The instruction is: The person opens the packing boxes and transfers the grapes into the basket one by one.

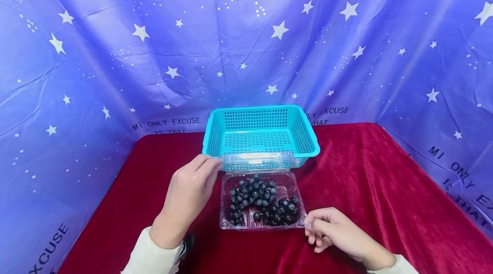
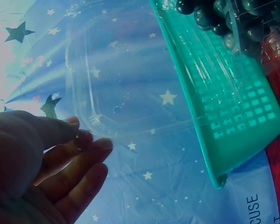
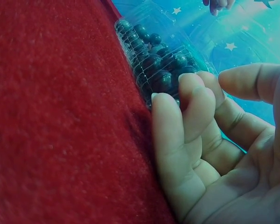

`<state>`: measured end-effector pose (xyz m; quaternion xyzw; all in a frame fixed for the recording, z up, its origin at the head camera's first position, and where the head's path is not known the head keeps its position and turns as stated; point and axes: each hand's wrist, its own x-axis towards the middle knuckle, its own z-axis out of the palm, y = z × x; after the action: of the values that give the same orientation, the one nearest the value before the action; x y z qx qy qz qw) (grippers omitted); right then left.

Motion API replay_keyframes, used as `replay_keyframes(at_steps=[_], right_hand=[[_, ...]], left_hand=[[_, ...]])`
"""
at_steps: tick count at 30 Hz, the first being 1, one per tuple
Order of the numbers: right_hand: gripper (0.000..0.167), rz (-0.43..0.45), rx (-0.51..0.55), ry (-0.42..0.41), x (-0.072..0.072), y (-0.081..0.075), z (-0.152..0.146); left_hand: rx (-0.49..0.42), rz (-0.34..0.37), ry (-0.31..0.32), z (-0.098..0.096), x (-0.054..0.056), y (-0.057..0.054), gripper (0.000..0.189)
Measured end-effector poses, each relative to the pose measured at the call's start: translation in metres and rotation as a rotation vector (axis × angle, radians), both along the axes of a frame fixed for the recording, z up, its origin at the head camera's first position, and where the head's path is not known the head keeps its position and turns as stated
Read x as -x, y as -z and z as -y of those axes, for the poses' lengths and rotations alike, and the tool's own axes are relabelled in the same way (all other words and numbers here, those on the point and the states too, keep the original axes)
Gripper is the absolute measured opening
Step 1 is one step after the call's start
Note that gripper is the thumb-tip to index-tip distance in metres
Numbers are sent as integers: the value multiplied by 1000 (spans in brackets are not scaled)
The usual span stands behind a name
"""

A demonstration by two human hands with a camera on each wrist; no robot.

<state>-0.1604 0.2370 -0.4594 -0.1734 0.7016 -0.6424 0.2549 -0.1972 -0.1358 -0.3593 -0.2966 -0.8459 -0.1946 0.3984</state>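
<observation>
A clear plastic clamshell container (image 1: pixel 262 226) holds bunches of dark grapes (image 1: pixel 256 192) on the red cloth. Its hinged lid (image 1: pixel 258 159) is raised on the far side and overlaps the basket in the head view. My left hand (image 1: pixel 190 186) pinches the lid's left corner between thumb and fingers; that see-through corner also shows in the left wrist view, right at the fingertips (image 2: pixel 100 145). At the container's near right corner, my right hand (image 1: pixel 335 231) pinches the rim with thumb and forefinger, its other fingers curled below.
A turquoise mesh basket (image 1: pixel 313 145), with nothing inside, stands just behind the container. Red velvety cloth (image 1: pixel 358 171) covers the table. Blue star-printed curtains (image 1: pixel 219 51) hang around the back and sides.
</observation>
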Motion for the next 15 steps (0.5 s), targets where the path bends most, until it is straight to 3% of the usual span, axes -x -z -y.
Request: replay_keyframes(at_steps=[15], right_hand=[[23, -17, -23, 21, -1, 0, 1]], left_hand=[[24, -19, -28, 0, 4, 4, 22]])
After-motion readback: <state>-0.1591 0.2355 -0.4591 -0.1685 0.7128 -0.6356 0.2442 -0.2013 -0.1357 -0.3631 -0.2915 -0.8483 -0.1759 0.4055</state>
